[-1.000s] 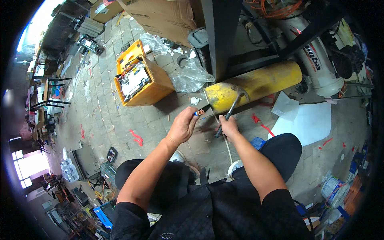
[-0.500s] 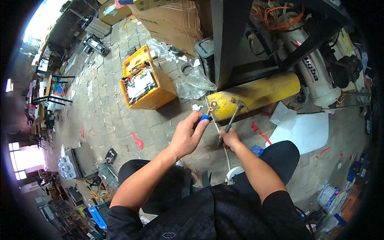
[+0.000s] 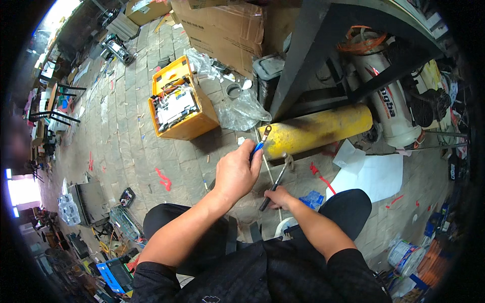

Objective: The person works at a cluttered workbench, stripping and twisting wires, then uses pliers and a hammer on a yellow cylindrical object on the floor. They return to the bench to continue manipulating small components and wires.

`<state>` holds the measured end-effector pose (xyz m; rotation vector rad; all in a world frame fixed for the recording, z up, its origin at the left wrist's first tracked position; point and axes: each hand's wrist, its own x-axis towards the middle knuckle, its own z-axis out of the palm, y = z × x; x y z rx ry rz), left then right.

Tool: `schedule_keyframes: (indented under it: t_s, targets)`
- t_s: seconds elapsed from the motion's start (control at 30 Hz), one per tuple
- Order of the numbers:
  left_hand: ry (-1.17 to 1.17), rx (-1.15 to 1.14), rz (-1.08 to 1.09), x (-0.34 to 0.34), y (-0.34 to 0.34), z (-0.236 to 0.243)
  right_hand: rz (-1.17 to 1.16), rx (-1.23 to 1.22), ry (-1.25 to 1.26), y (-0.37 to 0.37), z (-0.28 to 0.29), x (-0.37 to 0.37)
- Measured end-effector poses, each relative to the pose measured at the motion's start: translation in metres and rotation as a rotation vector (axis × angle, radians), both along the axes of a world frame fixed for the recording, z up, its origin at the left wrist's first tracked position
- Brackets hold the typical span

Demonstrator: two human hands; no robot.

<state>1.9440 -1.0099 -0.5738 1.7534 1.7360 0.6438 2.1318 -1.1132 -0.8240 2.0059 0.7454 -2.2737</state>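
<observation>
My left hand (image 3: 235,172) is closed round a blue cable (image 3: 257,148) whose end carries a copper cable lug (image 3: 266,133). The lug points away from me, at the left end of a yellow cylinder (image 3: 323,130) lying on the floor; whether they touch I cannot tell. My right hand (image 3: 279,197) grips a hammer (image 3: 275,186) by its dark handle. The hammer's head appears at the near side of the cylinder, to the right of the lug. A thin pale cord (image 3: 269,171) runs between my hands toward my feet.
An orange toolbox (image 3: 202,115) stands open at the left, full of items. Crumpled clear plastic (image 3: 242,111) lies beside it. A dark table leg (image 3: 308,60) rises beyond the cylinder. White sheets (image 3: 376,174) and red scraps (image 3: 163,179) lie on the paved floor.
The hammer has come down toward me and left, its head leaving the spot over the cylinder. My left hand still holds the cable and lug, nearly in place. The view has shifted slightly.
</observation>
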Motion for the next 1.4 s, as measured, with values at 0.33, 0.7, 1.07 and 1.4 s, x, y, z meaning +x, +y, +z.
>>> schedule_keyframes:
  t_s: [0.33,0.7,1.07,1.4]
  targets:
    - [0.096,0.004,0.027,-0.010,0.006,0.006,0.460,-0.055,-0.048,0.001,0.008,-0.003]
    - [-0.049,-0.134,-0.033,-0.015,0.008,0.006,-0.069,0.507,0.417,0.135,0.153,0.004]
    - [-0.078,-0.330,-0.168,-0.008,0.000,0.000,-0.010,0.632,0.541,0.153,0.178,0.005]
    - [-0.128,-0.323,-0.107,-0.010,0.004,0.000,-0.380,0.475,0.686,0.152,0.174,0.017]
